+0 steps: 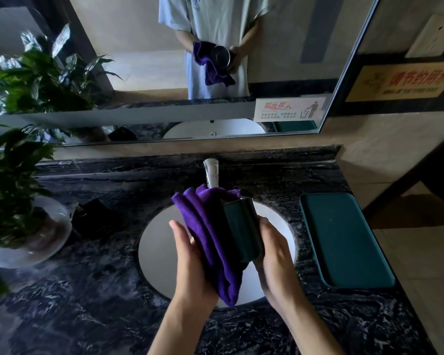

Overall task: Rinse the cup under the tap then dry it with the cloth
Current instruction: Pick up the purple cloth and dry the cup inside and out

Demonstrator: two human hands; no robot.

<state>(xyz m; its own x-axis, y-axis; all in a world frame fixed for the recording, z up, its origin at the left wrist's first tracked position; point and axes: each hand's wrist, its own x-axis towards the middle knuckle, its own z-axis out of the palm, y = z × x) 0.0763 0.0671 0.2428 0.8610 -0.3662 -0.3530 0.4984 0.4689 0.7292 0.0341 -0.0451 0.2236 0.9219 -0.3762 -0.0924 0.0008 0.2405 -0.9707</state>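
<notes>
Gripping the cup point(242, 228), right hand point(274, 254); left hand point(190, 262) cradling cloth point(210, 237) above sink point(154, 242).

You've got a deep purple cloth point(208, 234) against a dark green cup point(241, 226). Below them the sink point(157, 242) is plain white, the bench point(87, 303) black marble veined with white. At your right, a flat dark green mat point(344, 239); at your left, green leaves point(16, 160).
</notes>
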